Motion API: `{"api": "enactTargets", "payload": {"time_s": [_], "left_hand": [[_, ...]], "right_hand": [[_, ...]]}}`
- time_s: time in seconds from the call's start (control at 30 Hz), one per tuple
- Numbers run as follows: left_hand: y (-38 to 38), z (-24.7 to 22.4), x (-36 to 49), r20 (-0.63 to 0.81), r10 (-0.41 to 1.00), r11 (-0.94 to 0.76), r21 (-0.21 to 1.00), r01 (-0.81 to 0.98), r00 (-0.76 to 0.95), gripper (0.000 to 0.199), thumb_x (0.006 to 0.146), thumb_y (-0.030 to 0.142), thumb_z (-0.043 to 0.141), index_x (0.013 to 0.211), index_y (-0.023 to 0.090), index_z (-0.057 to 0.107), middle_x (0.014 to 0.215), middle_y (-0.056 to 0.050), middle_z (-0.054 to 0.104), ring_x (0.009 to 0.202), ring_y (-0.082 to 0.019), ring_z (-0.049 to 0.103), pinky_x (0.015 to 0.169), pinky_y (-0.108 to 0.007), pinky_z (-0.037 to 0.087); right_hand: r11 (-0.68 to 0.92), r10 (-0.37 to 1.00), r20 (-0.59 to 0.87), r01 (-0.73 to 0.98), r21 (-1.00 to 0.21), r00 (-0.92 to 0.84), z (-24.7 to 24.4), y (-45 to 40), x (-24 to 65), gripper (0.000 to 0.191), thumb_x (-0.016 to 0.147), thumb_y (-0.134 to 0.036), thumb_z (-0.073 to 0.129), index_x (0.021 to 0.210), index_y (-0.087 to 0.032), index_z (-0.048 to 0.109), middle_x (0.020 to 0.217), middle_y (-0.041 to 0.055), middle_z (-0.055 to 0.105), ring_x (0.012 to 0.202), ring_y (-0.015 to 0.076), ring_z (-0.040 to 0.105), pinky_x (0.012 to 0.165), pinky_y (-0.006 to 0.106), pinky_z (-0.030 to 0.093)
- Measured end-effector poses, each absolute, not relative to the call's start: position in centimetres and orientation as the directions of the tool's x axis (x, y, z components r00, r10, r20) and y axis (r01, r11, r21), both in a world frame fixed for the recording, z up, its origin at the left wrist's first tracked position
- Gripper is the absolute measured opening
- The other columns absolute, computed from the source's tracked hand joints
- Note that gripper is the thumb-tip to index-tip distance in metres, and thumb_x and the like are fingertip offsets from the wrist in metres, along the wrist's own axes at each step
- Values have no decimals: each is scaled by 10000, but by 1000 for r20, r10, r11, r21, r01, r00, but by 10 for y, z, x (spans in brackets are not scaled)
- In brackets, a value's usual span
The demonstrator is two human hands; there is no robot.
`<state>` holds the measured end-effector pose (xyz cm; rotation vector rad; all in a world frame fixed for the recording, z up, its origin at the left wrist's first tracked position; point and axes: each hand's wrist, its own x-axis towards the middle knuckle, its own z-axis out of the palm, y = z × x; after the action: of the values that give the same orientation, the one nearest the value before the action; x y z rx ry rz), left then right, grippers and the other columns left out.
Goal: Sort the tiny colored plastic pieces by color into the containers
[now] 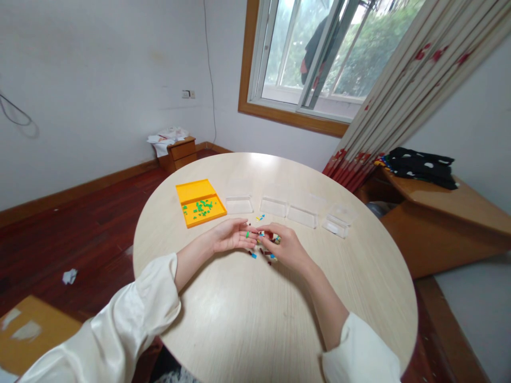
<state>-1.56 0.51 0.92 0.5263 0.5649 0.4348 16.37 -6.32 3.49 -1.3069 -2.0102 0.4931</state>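
Observation:
Palm up and fingers stretched out, my left hand (232, 235) is held over the table with a small green building brick (248, 234) lying on its fingers. My right hand (288, 246) comes in from the right with its fingers curled together, the tips close to my left fingertips. What they pinch is too small to make out. Under and around both hands lies a loose pile of small bricks (272, 256) in dark brown, blue and yellow, partly hidden by my right hand. A few blue and yellow bricks (261, 217) lie just beyond.
A yellow case (205, 219) stands with its lid up on the left, several green bricks inside. Clear plastic boxes (302, 216) form a row across the back of the round table (255, 319). By the curtain is a wooden desk (459, 213) with dark cloth on top.

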Motion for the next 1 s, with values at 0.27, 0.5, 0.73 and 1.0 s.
{"api": "enactTargets", "payload": {"time_s": [0.27,0.5,0.73,1.0], "left_hand": [[20,19,-25,-396,806,590,594,-547,440,158,801,91,432,835,85,586,677,-118,596,553,-149,556,544,-264,487],[44,35,-57,-419,903,196,598,-777,-95,129,729,95,433,784,127,545,656,-54,515,563,-123,511,562,-230,497],[45,37,-76,-396,871,57,671,-740,-291,155,702,110,461,828,198,445,920,-54,534,821,-168,583,735,-290,534],[41,38,-70,-402,887,105,654,-749,-228,145,694,110,471,809,191,436,908,-69,545,846,-181,591,751,-300,533]], "right_hand": [[234,970,107,710,-664,-219,37,-62,200,206,781,-246,510,806,-148,689,715,42,661,664,139,557,629,251,415],[149,972,-51,768,-623,-230,37,-63,223,196,691,-168,480,710,-142,673,586,-7,560,554,104,453,547,225,344],[182,944,-130,810,-558,-302,33,-64,223,225,618,-108,487,707,-159,688,554,-31,476,537,93,392,522,215,308],[168,944,-153,828,-535,-291,29,-62,224,241,625,-113,493,741,-172,696,568,-31,460,554,101,397,536,221,306]]}}
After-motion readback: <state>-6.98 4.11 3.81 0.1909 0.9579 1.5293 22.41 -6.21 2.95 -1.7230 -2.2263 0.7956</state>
